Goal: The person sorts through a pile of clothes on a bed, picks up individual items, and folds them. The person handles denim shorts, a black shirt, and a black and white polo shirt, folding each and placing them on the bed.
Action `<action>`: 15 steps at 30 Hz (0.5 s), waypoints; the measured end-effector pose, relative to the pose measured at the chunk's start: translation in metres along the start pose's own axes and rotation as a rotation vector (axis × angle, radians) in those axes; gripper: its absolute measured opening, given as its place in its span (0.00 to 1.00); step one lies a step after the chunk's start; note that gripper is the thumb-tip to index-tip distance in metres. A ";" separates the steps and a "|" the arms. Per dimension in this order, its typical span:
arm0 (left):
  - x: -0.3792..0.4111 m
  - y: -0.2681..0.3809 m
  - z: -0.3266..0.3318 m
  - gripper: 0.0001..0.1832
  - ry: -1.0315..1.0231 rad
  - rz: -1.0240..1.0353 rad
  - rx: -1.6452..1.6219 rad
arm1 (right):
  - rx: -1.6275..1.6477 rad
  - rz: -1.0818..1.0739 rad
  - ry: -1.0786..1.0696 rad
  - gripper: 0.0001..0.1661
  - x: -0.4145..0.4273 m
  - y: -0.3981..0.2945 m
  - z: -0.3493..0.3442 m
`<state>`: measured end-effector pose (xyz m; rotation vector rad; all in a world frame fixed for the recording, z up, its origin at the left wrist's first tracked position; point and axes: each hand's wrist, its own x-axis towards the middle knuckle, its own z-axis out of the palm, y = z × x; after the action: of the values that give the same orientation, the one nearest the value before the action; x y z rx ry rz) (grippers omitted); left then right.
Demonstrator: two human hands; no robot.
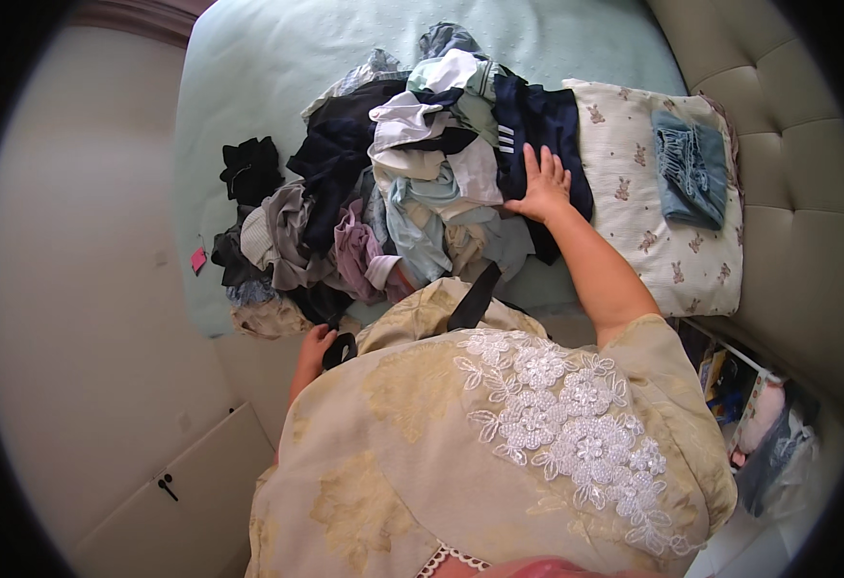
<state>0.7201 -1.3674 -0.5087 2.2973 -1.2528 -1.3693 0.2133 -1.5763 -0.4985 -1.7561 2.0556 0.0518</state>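
Observation:
My right hand (pixel 541 184) lies flat with fingers spread on a navy garment (pixel 546 123) with white stripes, which lies folded at the right side of a heap of clothes (pixel 411 166). Its heel is beside a white cloth in the heap. My left hand (pixel 317 343) is low at the heap's near edge, by a dark cloth (pixel 321 307) and a black strap (pixel 340 352). The forearm is partly behind my clothing, and whether the fingers grip anything is unclear. Lilac, grey, white and pale blue garments lie tangled between the hands.
The heap lies on a bed with a pale green cover (pixel 248 94). A rabbit-print pillow (pixel 617 238) at the right bears a folded blue fringed cloth (pixel 692 173). Beyond stands a tufted headboard (pixel 775 166). A pink tag (pixel 198 260) is at the left edge. Shelved items (pixel 739 404) are lower right.

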 end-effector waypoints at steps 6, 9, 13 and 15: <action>0.014 0.036 -0.012 0.21 -0.031 0.157 -0.039 | 1.070 0.380 0.236 0.21 0.037 0.131 0.062; 0.013 0.042 -0.011 0.19 0.025 0.156 -0.077 | 1.573 0.418 0.298 0.18 0.006 0.137 -0.014; 0.037 0.082 -0.022 0.16 0.083 0.300 -0.070 | 2.059 0.098 0.166 0.16 -0.051 0.126 -0.088; 0.048 0.128 -0.024 0.16 0.063 0.401 -0.090 | 2.146 0.008 0.176 0.17 -0.076 0.113 -0.108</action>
<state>0.6768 -1.4890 -0.4580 1.8799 -1.4951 -1.1756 0.0815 -1.5162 -0.4028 -0.2520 0.8928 -1.5891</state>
